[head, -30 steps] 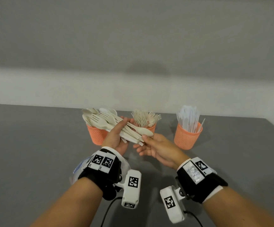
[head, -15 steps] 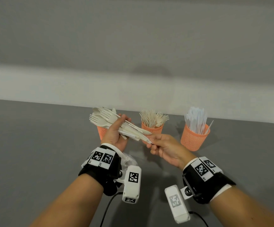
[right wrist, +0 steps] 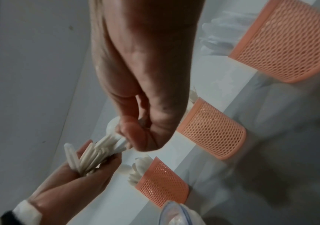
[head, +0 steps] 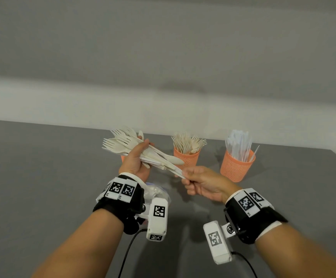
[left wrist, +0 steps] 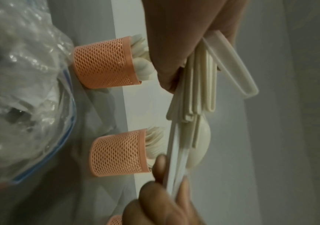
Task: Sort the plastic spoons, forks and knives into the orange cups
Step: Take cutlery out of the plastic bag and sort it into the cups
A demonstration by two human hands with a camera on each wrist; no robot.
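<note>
Left hand (head: 136,159) grasps the mixed cutlery bundle (head: 135,149), long axis running far-left to near-right. Right hand (head: 203,183) pinches a white utensil's near-right end (head: 180,174); its type is unclear. Fork cup (head: 187,158) stands just beyond, white-utensil cup (head: 236,167) farther right.

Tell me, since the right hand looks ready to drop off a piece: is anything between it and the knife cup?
Nothing visible. The right hand pinches a thin white piece drawn from the bundle in the left hand. The knife cup stands to its right, with only bare table between them.
</note>
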